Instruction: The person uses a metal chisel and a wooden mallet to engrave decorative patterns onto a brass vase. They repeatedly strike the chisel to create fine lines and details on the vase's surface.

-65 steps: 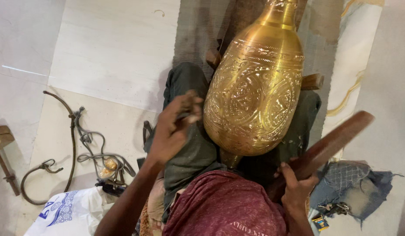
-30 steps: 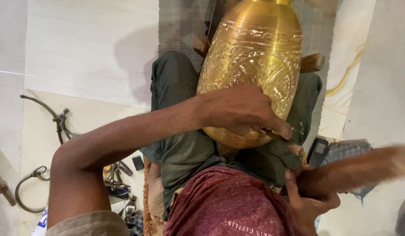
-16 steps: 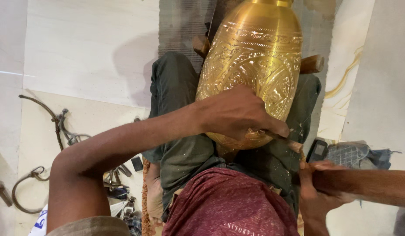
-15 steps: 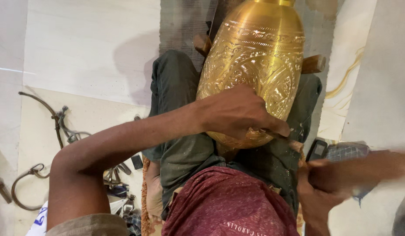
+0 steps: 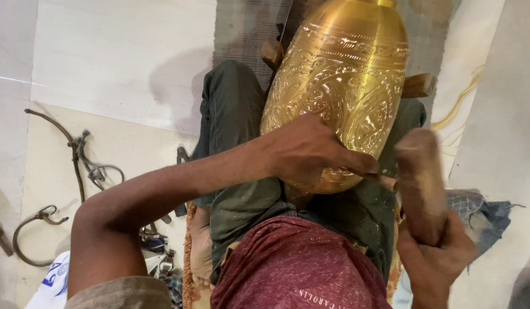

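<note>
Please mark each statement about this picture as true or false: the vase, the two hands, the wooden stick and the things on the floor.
1. The left hand rests on the lower part of the golden engraved vase. True.
2. The right hand is empty. False: its grip is closed around a wooden stick, which is blurred.
3. The vase stands upright on the floor. False: it lies tilted over the person's legs in dark green trousers.
4. Bent metal hooks lie on the pale floor on the left-hand side of the picture. True.
5. The vase surface is plain and smooth. False: it carries engraved patterns.
</note>
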